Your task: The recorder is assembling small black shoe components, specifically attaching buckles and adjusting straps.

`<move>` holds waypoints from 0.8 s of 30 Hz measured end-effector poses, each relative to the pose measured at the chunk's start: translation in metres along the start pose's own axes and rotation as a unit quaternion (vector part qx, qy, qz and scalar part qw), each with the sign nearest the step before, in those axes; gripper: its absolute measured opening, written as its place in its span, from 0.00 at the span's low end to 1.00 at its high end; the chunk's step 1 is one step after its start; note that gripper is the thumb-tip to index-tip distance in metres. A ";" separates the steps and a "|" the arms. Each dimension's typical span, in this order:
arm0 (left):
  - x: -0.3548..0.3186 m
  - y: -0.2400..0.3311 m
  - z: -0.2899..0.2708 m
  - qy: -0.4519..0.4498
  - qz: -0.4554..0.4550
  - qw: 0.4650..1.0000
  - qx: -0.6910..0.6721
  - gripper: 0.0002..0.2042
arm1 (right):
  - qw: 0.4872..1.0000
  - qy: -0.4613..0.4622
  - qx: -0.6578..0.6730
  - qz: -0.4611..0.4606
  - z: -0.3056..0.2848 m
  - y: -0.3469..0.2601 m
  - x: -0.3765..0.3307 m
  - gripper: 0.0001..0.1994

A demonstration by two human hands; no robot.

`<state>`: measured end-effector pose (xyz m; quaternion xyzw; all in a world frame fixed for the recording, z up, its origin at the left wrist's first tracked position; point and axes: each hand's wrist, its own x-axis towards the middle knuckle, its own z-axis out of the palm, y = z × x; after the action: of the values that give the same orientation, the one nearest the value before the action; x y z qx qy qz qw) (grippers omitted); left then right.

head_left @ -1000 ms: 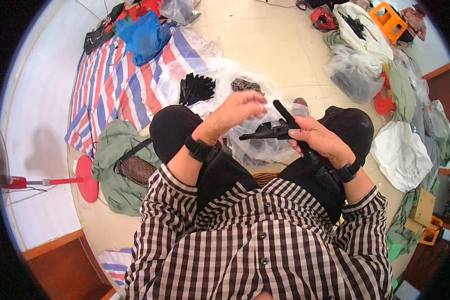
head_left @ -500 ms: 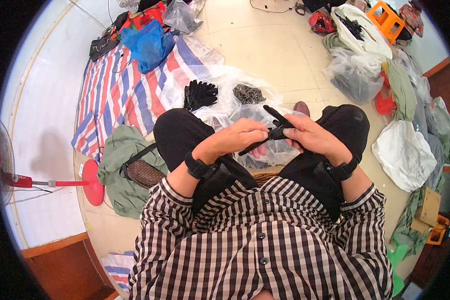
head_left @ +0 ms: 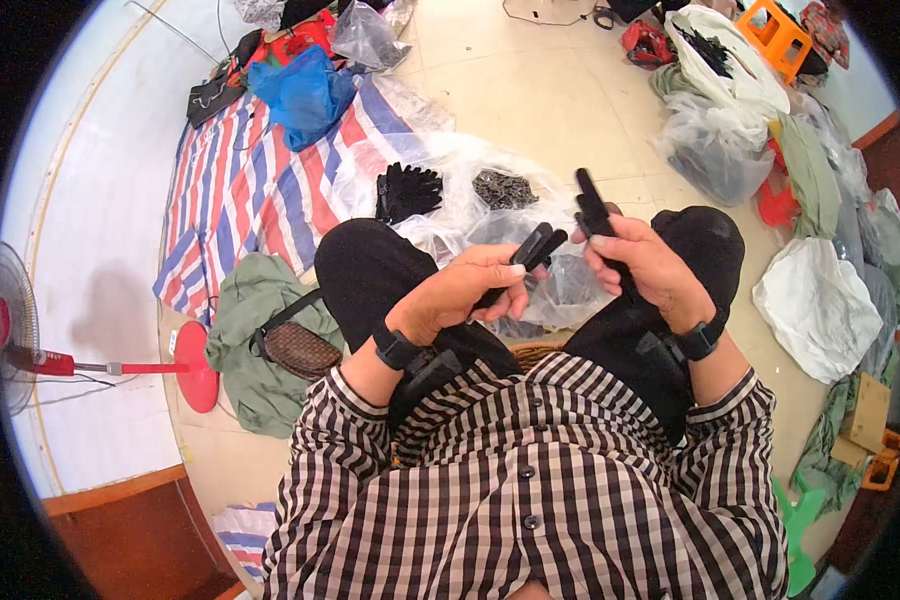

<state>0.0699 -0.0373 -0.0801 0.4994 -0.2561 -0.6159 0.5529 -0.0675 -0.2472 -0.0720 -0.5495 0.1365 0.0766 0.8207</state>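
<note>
My left hand point(head_left: 460, 290) is closed around slender black pieces point(head_left: 535, 247) with rounded ends, which stick out past my thumb toward the middle. Closed likewise, my right hand point(head_left: 645, 262) grips another long, narrow black piece point(head_left: 591, 203) that points up and away from me. A gap separates the two hands, above my lap. Exactly what kind of part these pieces are, I cannot tell. Beyond my knees, clear plastic sheeting point(head_left: 460, 160) carries a bundle of black pieces with finger-like ends point(head_left: 408, 192) and a heap of small dark parts point(head_left: 503, 188).
A striped tarp point(head_left: 210, 190) with a blue bag point(head_left: 300, 95) lies at the left. Nearer are a green cloth bag point(head_left: 250, 370) and a red-based fan point(head_left: 198, 367). Plastic bags point(head_left: 715, 150), a white sack point(head_left: 818, 305) and an orange stool point(head_left: 775, 40) line the right.
My hands were together on the black pieces; now they are apart, each holding black pieces. The right hand's piece has swung to point farther upward.
</note>
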 end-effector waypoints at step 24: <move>0.004 -0.020 0.021 0.174 0.040 0.972 -0.152 0.08 | 0.987 0.045 0.151 -0.028 0.027 0.026 0.017 0.08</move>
<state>0.0430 -0.0404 -0.0908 0.4986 -0.0789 -0.5287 0.6823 -0.0550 -0.2131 -0.0901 -0.4255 0.1679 0.0066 0.8892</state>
